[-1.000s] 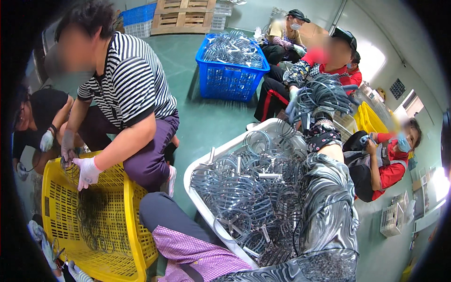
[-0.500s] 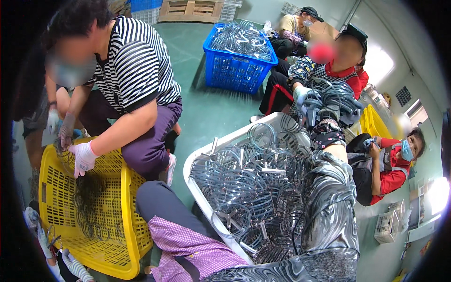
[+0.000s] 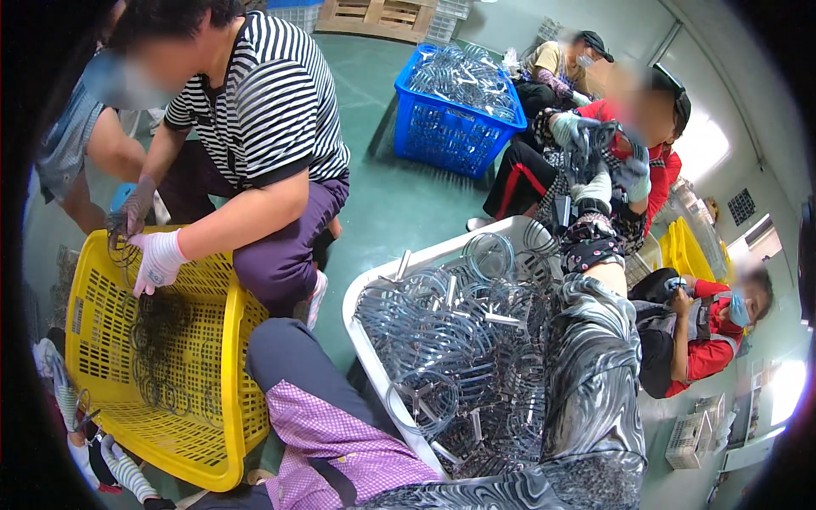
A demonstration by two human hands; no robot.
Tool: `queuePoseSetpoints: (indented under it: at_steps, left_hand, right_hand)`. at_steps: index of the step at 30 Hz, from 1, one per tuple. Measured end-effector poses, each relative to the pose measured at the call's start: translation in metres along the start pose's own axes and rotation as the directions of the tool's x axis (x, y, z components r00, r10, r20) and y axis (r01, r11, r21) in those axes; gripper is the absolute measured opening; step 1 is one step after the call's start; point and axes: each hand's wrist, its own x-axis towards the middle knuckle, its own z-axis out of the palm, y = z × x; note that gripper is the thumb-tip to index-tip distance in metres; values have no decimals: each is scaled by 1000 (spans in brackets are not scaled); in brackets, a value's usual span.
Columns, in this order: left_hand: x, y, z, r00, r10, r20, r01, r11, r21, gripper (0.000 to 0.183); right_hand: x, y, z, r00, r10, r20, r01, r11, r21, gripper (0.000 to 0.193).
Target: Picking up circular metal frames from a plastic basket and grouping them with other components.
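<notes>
My right arm, in a black-and-white marbled sleeve, reaches up across a white tub (image 3: 371,361) to a co-worker in red. At its end my white-gloved right hand (image 3: 594,190) is closed on a bundle of dark thin rings (image 3: 585,155); its fingertips are partly hidden. The co-worker's gloved hands (image 3: 568,129) are also at the bundle, one on either side. Below my arm, many grey rings with silver bars (image 3: 455,340) fill the tub in a tangled heap. My left hand is not in view.
At left, a person in a striped shirt holds dark rings over a tilted yellow basket (image 3: 228,374). A blue crate (image 3: 450,132) heaped with rings stands at the back. Striped-gloved hands (image 3: 127,467) show at lower left. My checked purple apron (image 3: 340,433) lies beside the tub.
The ring bundle, spread wide over my right hand before, now appears narrower and sits between both of the co-worker's hands. The whole view has shifted slightly.
</notes>
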Motion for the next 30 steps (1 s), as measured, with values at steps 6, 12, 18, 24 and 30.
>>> queuePoseSetpoints:
  at_steps: [6,12,18,24,30]
  left_hand:
    - [4,6,32,999,-35,9,36,980,-195,29]
    - [-34,161,14,993,70,-94,-85,981,-174,19]
    - [-44,126,14,947,262,-183,-286,951,-119,10]
    - [-54,171,15,946,257,-198,-312,885,-345,11]
    - [-70,213,21,896,403,-184,-443,832,-334,16]
  right_hand:
    - [97,-27,-26,982,-11,191,-11,994,112,32]
    - [-410,444,220,-783,622,-16,-110,-164,-980,41]
    - [-411,352,221,-600,689,406,-193,368,-909,57]
    - [-431,180,174,-315,678,664,561,697,-446,25]
    - [-554,323,107,-728,577,369,559,812,-167,66]
